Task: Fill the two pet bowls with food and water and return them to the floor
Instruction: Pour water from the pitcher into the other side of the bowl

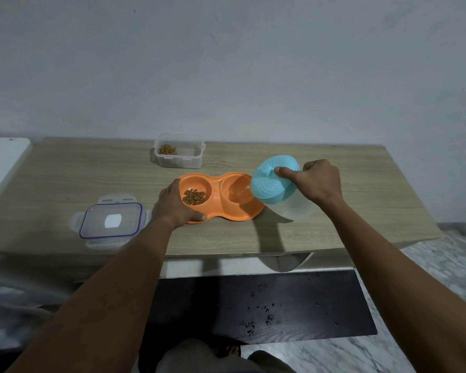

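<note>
- Two wells in one orange dish [237,216], mid-worktop [347,224]: kibble [194,197] left, water going in right.
- Hands: left hand [172,205] curls round its left end, right hand [318,181] grips the tilted blue-lidded jug [273,184].
- Looks like light, stiff, slick plastic; I'd carry it level by both ends or it'll slosh.
- No labels I can read.

The bowl [240,215] sits mid-way along the surface [334,211], with kibble [194,197] in its left well and water [237,194] in its right. The left grip [172,205] holds its left rim. The jug [276,188], in the right grip [318,181], tilts over the right well. Behind the bowl stands the tub [178,160]; left of the bowl lies the lid [110,220]. A mat [293,300] lies on the floor before the surface.
</note>
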Available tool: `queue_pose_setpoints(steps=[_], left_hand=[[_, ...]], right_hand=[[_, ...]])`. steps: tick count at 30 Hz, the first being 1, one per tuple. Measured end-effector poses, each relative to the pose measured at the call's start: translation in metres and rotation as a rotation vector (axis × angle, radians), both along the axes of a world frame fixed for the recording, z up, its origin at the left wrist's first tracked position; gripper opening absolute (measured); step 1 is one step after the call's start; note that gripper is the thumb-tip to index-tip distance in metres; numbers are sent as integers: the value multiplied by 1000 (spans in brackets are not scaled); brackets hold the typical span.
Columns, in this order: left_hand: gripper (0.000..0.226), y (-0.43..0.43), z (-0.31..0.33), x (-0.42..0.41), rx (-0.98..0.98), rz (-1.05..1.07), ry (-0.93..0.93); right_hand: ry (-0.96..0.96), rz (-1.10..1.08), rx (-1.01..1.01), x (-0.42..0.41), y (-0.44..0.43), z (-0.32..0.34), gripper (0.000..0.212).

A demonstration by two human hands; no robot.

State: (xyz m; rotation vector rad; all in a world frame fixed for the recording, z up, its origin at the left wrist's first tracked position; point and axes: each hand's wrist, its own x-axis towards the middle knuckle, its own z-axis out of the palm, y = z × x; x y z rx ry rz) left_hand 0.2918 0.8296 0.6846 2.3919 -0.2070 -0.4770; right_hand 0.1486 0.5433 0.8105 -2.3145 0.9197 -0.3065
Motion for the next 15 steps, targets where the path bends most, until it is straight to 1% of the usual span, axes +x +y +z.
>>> queue_pose_setpoints(steps=[15], left_hand=[[131, 1, -2, 2, -10, -12, -18]], right_hand=[[1, 1, -11, -2, -3, 3, 62]])
